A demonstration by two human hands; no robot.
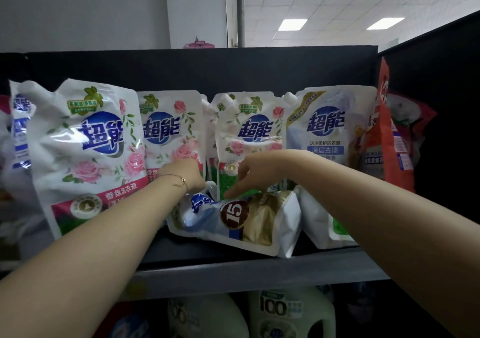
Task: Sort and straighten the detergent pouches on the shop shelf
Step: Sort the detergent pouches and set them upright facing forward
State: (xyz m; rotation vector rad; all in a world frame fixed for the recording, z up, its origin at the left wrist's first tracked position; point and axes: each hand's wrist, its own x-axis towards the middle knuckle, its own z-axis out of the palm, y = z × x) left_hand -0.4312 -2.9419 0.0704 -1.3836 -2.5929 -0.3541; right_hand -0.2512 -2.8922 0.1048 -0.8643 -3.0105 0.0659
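Observation:
White rose-print detergent pouches stand in a row on the black shelf (259, 267): a big one (85, 155) at left, a second (171, 132) beside it, a third (249, 135) in the middle. A blue-and-white pouch (330, 124) stands to the right. A blue-and-gold pouch (241, 220) lies flat in front. My left hand (185, 174) reaches behind the fallen pouch, at the base of the second rose pouch, fingers hidden. My right hand (249, 174) points down with fingers touching the fallen pouch's far edge.
Orange-red bags (389, 135) lean at the shelf's right end against a black side panel. More white pouches crowd the far left (18, 129). Large pale-green detergent jugs (288, 314) stand on the shelf below.

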